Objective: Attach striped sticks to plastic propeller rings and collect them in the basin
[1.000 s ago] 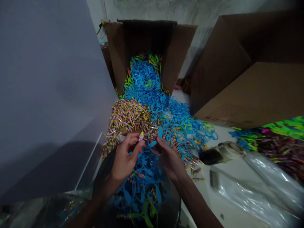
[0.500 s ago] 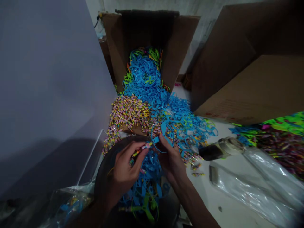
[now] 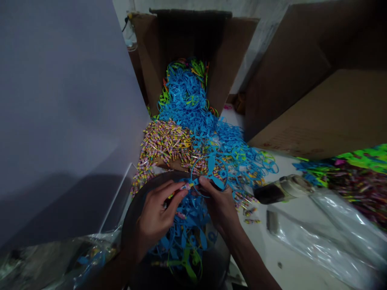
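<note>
My left hand (image 3: 155, 219) pinches a thin striped stick (image 3: 185, 186) between thumb and fingers. My right hand (image 3: 219, 207) grips a blue plastic propeller ring (image 3: 210, 171), and the stick's tip meets the ring's centre near my fingers. Beneath both hands sits a dark round basin (image 3: 151, 187), holding a tangle of blue and green propeller rings (image 3: 184, 237). Part of the basin is hidden by my hands and forearms.
A heap of striped sticks (image 3: 163, 149) and blue rings (image 3: 190, 104) spills from a cardboard box (image 3: 181, 36). Large cardboard flaps (image 3: 314, 112) stand right. A clear plastic bag (image 3: 323, 237), a dark-ended cylindrical object (image 3: 281, 190) and a multicoloured pile (image 3: 359, 177) lie right. A grey panel (image 3: 60, 100) fills the left.
The stick has swung from upright to nearly level, and its tip has come to the ring's centre. The ring has shifted slightly to the right with my right hand.
</note>
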Motion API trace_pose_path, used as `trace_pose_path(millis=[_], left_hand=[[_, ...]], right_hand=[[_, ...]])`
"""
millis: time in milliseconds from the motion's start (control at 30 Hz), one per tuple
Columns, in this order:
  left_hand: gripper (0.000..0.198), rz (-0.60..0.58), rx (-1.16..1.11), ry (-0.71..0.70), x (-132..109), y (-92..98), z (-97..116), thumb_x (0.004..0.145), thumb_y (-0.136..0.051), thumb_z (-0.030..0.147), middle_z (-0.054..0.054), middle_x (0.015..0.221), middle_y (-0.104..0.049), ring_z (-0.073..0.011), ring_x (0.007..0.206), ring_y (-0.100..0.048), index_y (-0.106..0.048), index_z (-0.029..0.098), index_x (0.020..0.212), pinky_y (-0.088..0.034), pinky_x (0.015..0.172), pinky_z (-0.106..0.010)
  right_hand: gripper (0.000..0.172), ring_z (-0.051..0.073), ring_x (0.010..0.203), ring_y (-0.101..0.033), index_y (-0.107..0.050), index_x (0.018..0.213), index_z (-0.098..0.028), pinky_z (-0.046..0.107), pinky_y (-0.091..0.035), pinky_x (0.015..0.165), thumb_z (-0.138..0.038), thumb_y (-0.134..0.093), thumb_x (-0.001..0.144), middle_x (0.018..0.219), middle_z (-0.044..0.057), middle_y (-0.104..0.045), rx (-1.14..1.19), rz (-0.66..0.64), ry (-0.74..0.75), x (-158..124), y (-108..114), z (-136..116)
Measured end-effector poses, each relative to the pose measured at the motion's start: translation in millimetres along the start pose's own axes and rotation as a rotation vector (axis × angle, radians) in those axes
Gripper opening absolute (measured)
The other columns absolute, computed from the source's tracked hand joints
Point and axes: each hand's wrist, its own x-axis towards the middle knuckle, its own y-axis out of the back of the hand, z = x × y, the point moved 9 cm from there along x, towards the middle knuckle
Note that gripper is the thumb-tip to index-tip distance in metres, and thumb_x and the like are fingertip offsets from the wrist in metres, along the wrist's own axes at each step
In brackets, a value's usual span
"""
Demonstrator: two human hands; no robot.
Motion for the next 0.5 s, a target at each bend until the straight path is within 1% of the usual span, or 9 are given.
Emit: trace_pose_path(millis=[100, 200, 233, 333, 400, 500], left_hand=[[0.021, -0.028, -0.019, 0.005, 0.4, -1.6, -1.8, 0.096, -0.057, 0.033, -0.004, 0.098, -0.075, -0.0195, 0.092, -0.070, -0.074, 0.025, 0.104, -0.059, 0.078, -0.030], [0.019, -0.033, -0.055, 0.027, 1.7, -1.5, -5.4, 0.095, -0.058, 0.034, -0.003, 0.099, -0.075, -0.0188, 0.091, -0.069, -0.075, 0.026, 0.100, -0.057, 0.078, -0.030], [0.020, -0.038, -0.087, 0.052, 1.9, -2.1, -8.3, 0.095, -0.057, 0.035, -0.002, 0.097, -0.075, -0.0183, 0.089, -0.069, -0.075, 0.026, 0.100, -0.057, 0.076, -0.029], [0.024, -0.096, -0.200, 0.157, 0.6, -8.8, -18.6, 0.095, -0.056, 0.039, -0.001, 0.081, -0.072, -0.0156, 0.070, -0.066, -0.074, 0.024, 0.097, -0.053, 0.057, -0.024], [0.026, -0.129, -0.233, 0.198, -0.4, -12.0, -22.3, 0.095, -0.055, 0.041, -0.001, 0.074, -0.071, -0.0145, 0.064, -0.063, -0.074, 0.023, 0.095, -0.049, 0.050, -0.021], [0.026, -0.134, -0.191, 0.184, 0.8, -10.2, -20.2, 0.097, -0.053, 0.040, -0.001, 0.079, -0.073, -0.0153, 0.069, -0.066, -0.074, 0.024, 0.095, -0.051, 0.055, -0.022]], right_hand=[[0.020, 0.017, 0.058, -0.068, -0.076, 0.070, -0.019, 0.028, -0.058, 0.057, -0.032, -0.090, 0.063, 0.067, 0.001, -0.074, -0.040, 0.002, 0.032, -1.1, 1.2, -1.1], [0.020, 0.019, 0.063, -0.070, -0.076, 0.070, -0.020, 0.031, -0.059, 0.061, -0.033, -0.090, 0.063, 0.070, 0.001, -0.075, -0.060, 0.024, 0.059, -2.6, 3.0, -2.5], [0.020, 0.020, 0.063, -0.070, -0.076, 0.070, -0.020, 0.032, -0.060, 0.062, -0.033, -0.089, 0.064, 0.071, 0.002, -0.075, -0.057, 0.025, 0.053, -2.9, 2.9, -1.8], [0.020, 0.021, 0.061, -0.070, -0.076, 0.070, -0.020, 0.036, -0.060, 0.063, -0.035, -0.089, 0.065, 0.071, 0.002, -0.075, -0.054, -0.004, 0.040, -3.0, 0.3, 0.0], [0.020, 0.020, 0.058, -0.069, -0.076, 0.069, -0.020, 0.036, -0.059, 0.063, -0.036, -0.088, 0.066, 0.068, 0.002, -0.074, -0.092, -0.018, 0.074, -2.7, 0.0, -2.3], [0.020, 0.018, 0.056, -0.068, -0.076, 0.070, -0.020, 0.034, -0.059, 0.064, -0.037, -0.086, 0.069, 0.066, 0.001, -0.074, -0.159, -0.016, 0.116, -2.3, 3.3, -4.2]])
